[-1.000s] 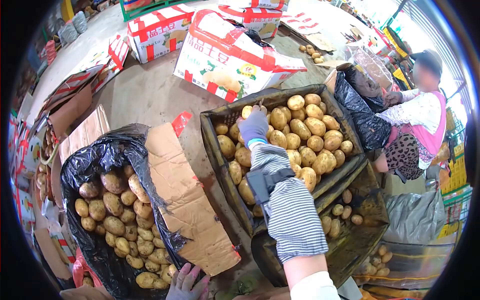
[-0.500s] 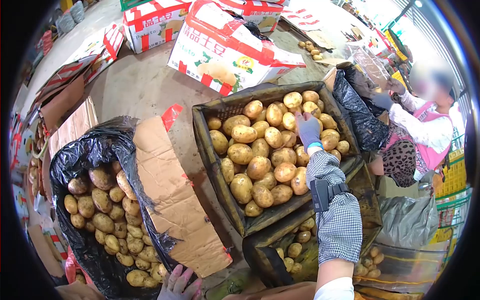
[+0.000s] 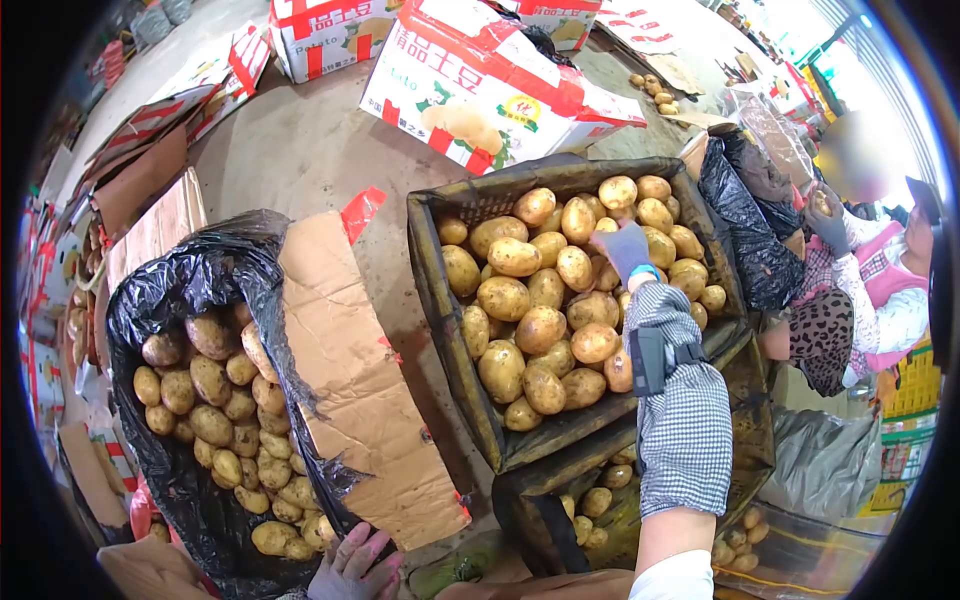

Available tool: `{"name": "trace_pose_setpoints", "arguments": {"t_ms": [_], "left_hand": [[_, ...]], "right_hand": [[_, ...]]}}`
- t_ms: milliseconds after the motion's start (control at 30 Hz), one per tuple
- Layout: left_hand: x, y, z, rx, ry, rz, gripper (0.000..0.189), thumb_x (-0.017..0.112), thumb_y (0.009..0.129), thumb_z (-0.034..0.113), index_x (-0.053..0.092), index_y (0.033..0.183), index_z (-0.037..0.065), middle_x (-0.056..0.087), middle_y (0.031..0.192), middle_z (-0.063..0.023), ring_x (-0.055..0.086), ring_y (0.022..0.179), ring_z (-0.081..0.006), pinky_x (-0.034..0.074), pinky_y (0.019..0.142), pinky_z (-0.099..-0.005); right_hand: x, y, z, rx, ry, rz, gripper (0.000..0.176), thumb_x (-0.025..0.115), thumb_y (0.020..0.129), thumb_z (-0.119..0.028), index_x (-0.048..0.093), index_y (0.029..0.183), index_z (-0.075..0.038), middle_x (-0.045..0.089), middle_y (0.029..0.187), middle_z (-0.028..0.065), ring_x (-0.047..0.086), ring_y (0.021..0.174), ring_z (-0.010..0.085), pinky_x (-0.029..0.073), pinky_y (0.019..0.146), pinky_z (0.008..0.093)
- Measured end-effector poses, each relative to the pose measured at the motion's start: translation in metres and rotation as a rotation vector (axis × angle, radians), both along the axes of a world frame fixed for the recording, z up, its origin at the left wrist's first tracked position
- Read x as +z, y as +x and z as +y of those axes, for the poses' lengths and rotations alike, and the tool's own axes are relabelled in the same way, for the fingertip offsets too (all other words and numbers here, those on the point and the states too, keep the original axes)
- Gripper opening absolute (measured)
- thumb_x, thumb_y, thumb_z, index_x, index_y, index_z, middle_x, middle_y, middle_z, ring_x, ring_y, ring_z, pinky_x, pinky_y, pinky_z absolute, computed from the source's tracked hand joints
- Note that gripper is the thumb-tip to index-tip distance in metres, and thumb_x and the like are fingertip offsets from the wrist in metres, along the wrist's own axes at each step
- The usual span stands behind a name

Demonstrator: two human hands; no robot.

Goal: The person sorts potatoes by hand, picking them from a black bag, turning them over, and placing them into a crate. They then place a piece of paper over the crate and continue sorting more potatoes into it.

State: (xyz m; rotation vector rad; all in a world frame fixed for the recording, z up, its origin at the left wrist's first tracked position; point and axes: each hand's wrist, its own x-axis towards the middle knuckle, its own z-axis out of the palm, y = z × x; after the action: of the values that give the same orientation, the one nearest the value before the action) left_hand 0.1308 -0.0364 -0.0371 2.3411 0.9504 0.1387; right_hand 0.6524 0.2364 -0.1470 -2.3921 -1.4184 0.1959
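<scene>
My right hand (image 3: 624,248), in a grey glove with a checked sleeve, reaches into the dark-rimmed crate (image 3: 455,400) heaped with potatoes (image 3: 540,328). Its fingers are bent over potatoes near the back of the heap; whether they grip one is hidden. Down at the bottom edge, my left hand (image 3: 355,568), gloved with pinkish fingertips, has its fingers apart and holds nothing. It is beside the near corner of a box lined with black plastic (image 3: 225,255), which holds more potatoes (image 3: 212,425). A brown cardboard flap (image 3: 350,370) of that box leans toward the crate.
A second dark crate (image 3: 520,500) with a few potatoes stands nearer me. Red-and-white cartons (image 3: 480,100) are behind. At the right, a co-worker (image 3: 890,270) sits beside black plastic (image 3: 750,230), holding a potato. A grey sack (image 3: 825,450) lies at the lower right.
The view has shifted, so the crates and box sit differently in it. My right hand stays over the potatoes, its fingers more bent. The co-worker's hand now shows a potato.
</scene>
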Motion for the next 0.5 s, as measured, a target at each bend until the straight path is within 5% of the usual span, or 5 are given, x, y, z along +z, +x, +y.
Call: {"name": "trace_pose_setpoints", "arguments": {"t_ms": [100, 133, 233, 367, 500], "left_hand": [[-0.001, -0.001, 0.001, 0.005, 0.006, -0.024, 0.042, 0.064, 0.079, 0.013, 0.056, 0.119, 0.004, 0.044, 0.133, -0.0193, 0.039, 0.127, -0.0425, 0.038, 0.102, -0.0489], [-0.001, -0.001, 0.0, 0.002, 0.004, -0.036, 0.042, 0.065, 0.079, 0.013, 0.056, 0.119, 0.004, 0.044, 0.133, -0.0194, 0.039, 0.127, -0.0424, 0.038, 0.101, -0.049], [0.002, 0.0, 0.0, 0.016, -0.026, -0.036, 0.043, 0.064, 0.079, 0.013, 0.056, 0.12, 0.004, 0.044, 0.133, -0.019, 0.038, 0.127, -0.0428, 0.037, 0.102, -0.0494], [-0.004, 0.001, -0.002, 0.008, 0.026, -0.064, 0.043, 0.064, 0.079, 0.012, 0.056, 0.12, 0.005, 0.044, 0.133, -0.0184, 0.038, 0.128, -0.0428, 0.037, 0.102, -0.0495], [0.005, 0.004, -0.002, 0.003, -0.004, -0.029, 0.044, 0.066, 0.078, 0.013, 0.056, 0.121, 0.005, 0.044, 0.134, -0.0186, 0.038, 0.128, -0.0424, 0.036, 0.102, -0.0501]], "right_hand": [[0.005, -0.016, 0.003, -0.175, 0.36, 0.653, 0.05, 0.072, 0.067, -0.024, 0.06, 0.102, 0.009, 0.066, 0.083, 0.0155, 0.063, 0.075, 0.0226, 0.05, 0.067, 0.0326], [0.002, -0.02, 0.005, -0.074, 0.417, 0.651, 0.05, 0.072, 0.068, -0.025, 0.06, 0.102, 0.009, 0.065, 0.082, 0.0106, 0.059, 0.072, 0.0141, 0.048, 0.063, 0.0286], [-0.005, -0.044, 0.009, 0.004, 0.291, 0.721, 0.051, 0.073, 0.069, -0.027, 0.061, 0.104, 0.008, 0.066, 0.083, 0.0133, 0.062, 0.074, 0.0185, 0.049, 0.066, 0.031], [0.011, -0.094, 0.002, 0.097, 0.173, 0.08, 0.06, 0.075, 0.066, -0.037, 0.062, 0.11, 0.002, 0.064, 0.102, 0.0226, 0.064, 0.092, 0.0329, 0.05, 0.081, 0.04], [0.022, -0.099, 0.004, 0.114, 0.087, 0.115, 0.055, 0.073, 0.067, -0.039, 0.063, 0.104, 0.001, 0.064, 0.103, 0.0239, 0.063, 0.096, 0.035, 0.049, 0.085, 0.0421]]}}
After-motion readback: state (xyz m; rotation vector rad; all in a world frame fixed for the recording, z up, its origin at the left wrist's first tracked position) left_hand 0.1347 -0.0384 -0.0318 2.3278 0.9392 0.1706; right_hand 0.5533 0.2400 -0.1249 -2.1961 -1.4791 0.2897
